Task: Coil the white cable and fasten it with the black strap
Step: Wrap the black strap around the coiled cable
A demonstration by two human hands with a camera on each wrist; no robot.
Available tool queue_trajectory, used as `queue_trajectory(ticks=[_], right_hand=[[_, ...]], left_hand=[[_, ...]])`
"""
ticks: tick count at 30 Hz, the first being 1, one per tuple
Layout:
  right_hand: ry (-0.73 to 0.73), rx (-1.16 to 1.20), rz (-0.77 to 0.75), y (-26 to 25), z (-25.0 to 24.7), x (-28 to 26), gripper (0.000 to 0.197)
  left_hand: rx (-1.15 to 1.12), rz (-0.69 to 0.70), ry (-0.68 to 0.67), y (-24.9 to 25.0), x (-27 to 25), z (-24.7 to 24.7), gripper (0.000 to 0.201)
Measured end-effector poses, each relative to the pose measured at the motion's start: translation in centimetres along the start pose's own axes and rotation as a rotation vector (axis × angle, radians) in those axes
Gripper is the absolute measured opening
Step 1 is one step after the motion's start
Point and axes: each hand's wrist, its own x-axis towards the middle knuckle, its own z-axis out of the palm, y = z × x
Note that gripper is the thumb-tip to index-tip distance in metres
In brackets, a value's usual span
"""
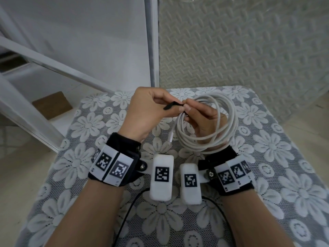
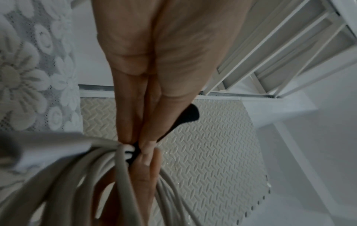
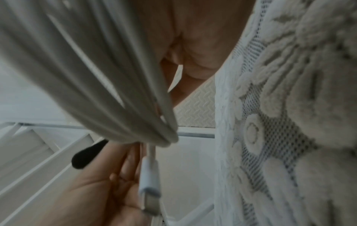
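Note:
The white cable [image 1: 229,111] is wound into several round loops held above the lace-covered table. My right hand [image 1: 197,114] grips the bundled loops at their left side, fingers curled through the coil. My left hand [image 1: 151,106] pinches the black strap [image 1: 171,105], which runs from its fingers to the bundle. In the left wrist view the black strap [image 2: 188,117] passes behind my fingers and wraps the gathered cable [image 2: 123,154]. A white connector [image 3: 149,182] hangs from the bundle in the right wrist view, beside the black strap end [image 3: 85,156].
The table wears a grey lace cloth with white flowers [image 1: 267,157]. White metal bars [image 1: 53,65] stand at the left. A patterned foam mat [image 1: 240,47] covers the floor beyond. Thin black wires [image 1: 124,216] run from the wrist cameras across the near cloth.

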Motion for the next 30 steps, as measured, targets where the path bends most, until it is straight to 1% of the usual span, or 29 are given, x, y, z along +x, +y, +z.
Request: queue_trajectory(ticks=[2, 4, 5, 8, 10, 12, 16, 18, 20, 22, 24, 25, 26, 27, 28, 29, 30], right_hand=[[-0.01, -0.028, -0.016, 0.3, -0.2, -0.1, 0.041], [-0.032, -0.043, -0.026, 0.4, -0.4, 0.0, 0.05], [-0.045, -0.059, -0.039, 0.3, -0.3, 0.1, 0.05], [-0.059, -0.116, -0.081, 0.1, -0.3, 0.1, 0.042], [-0.055, -0.133, -0.073, 0.3, -0.4, 0.1, 0.038], [-0.085, -0.124, -0.036, 0.4, -0.6, 0.1, 0.03], [-0.162, -0.006, 0.045, 0.4, -1.2, 0.1, 0.039], [-0.186, 0.039, 0.115, 0.4, -1.7, 0.2, 0.04], [-0.177, 0.02, 0.16, 0.2, -2.0, 0.3, 0.04], [-0.179, -0.031, 0.16, 0.2, -2.2, -0.1, 0.035], [-0.147, -0.029, 0.174, -0.2, -1.9, -0.5, 0.032], [-0.135, -0.034, 0.168, -0.4, -1.5, -0.7, 0.03], [-0.128, -0.047, 0.153, -0.5, -1.2, -0.7, 0.023], [-0.101, -0.033, 0.18, -0.9, -0.8, -0.8, 0.032], [-0.058, -0.007, 0.246, -1.1, -0.4, -0.9, 0.051], [-0.01, 0.013, 0.287, -1.1, -0.2, -0.9, 0.06], [0.039, -0.011, 0.294, -1.1, -0.1, -0.9, 0.059]], left_hand=[[0.093, 0.027, 0.005, -0.2, 0.1, 0.1, 0.016], [0.139, 0.037, 0.015, -0.4, 0.3, 0.1, 0.016], [0.148, 0.038, 0.02, -0.4, 0.3, 0.1, 0.016], [0.179, 0.043, 0.033, -0.7, 0.3, 0.1, 0.017], [0.17, 0.033, 0.035, -1.0, 0.4, 0.0, 0.017], [0.155, 0.022, 0.045, -1.2, 0.5, -0.2, 0.017], [0.192, 0.03, 0.071, -1.3, 0.6, -0.3, 0.017], [0.203, 0.027, 0.079, -1.4, 0.6, -0.3, 0.017], [0.21, 0.028, 0.09, -1.5, 0.6, -0.1, 0.017], [0.224, 0.041, 0.106, -1.6, 0.7, -0.1, 0.018], [0.233, 0.053, 0.122, -1.7, 0.8, 0.1, 0.019], [0.238, 0.056, 0.127, -1.7, 0.8, 0.2, 0.018], [0.248, 0.059, 0.135, -1.9, 0.9, 0.3, 0.018], [0.263, 0.062, 0.145, -2.0, 0.9, 0.4, 0.017], [0.279, 0.063, 0.152, -2.1, 0.9, 0.5, 0.016], [0.288, 0.065, 0.149, -2.2, 0.9, 0.6, 0.015], [0.288, 0.065, 0.139, -2.3, 0.9, 0.7, 0.014]])
